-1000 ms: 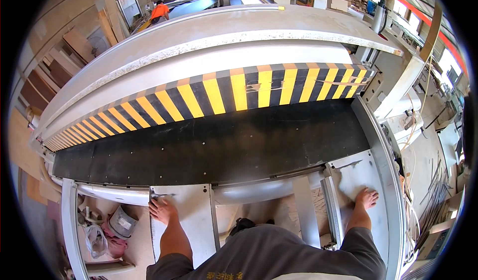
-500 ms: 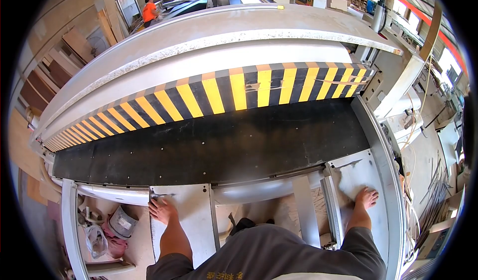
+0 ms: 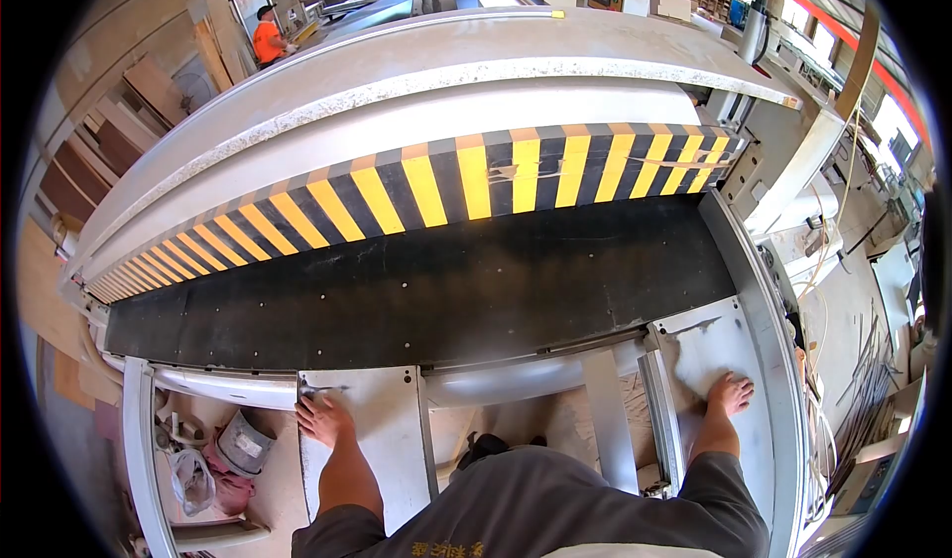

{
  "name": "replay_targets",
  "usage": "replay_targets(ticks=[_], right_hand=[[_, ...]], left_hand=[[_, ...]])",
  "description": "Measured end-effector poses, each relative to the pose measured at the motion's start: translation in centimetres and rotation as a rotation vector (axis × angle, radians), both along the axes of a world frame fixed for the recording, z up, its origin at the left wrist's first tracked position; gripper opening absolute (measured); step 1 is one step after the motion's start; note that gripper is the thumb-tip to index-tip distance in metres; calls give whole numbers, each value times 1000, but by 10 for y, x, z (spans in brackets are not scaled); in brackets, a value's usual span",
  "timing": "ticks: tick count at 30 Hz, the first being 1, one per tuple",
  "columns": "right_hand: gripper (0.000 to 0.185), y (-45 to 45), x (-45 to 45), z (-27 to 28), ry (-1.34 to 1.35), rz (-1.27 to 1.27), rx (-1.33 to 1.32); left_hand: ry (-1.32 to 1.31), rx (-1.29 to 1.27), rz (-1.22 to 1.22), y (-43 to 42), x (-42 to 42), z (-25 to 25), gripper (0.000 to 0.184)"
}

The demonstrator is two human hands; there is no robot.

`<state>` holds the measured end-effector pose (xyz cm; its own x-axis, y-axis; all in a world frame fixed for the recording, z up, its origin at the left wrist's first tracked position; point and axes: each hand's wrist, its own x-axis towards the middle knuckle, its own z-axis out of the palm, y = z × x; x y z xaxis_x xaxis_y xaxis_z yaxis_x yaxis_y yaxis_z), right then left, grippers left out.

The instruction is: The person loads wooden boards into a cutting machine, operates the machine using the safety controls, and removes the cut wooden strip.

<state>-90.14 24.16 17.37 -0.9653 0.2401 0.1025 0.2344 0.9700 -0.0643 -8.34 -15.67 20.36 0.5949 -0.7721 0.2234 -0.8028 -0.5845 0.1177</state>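
My left hand (image 3: 325,420) rests on the left edge of a pale metal plate (image 3: 385,429), fingers apart and holding nothing. On a second metal plate (image 3: 709,345) at the right lies my right hand (image 3: 731,394), its fingers slightly bent and parted, with nothing in it. Beyond both plates stretches a long black bed (image 3: 446,285) dotted with small pale spots. A guard with yellow and black stripes (image 3: 476,176) stands along the bed's far side, below a wide pale machine cover (image 3: 416,52).
A bucket (image 3: 244,444) and a plastic bag (image 3: 191,481) lie below at the left. Metal rails (image 3: 661,409) run between the plates. At the back left is a person in an orange top (image 3: 267,40). Boards (image 3: 84,166) lean by the left wall; thin rods (image 3: 868,360) lie at the right.
The person in orange at the back has moved a little to the left and turned. Another person behind has shifted. My hands have stayed in place.
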Motion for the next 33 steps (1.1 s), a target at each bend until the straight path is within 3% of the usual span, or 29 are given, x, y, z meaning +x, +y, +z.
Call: replay_targets(ticks=[33], right_hand=[[73, 1, 1, 1, -1, -1, -4]], left_hand=[[-8, -13, 3, 0, 2, 1, 71]])
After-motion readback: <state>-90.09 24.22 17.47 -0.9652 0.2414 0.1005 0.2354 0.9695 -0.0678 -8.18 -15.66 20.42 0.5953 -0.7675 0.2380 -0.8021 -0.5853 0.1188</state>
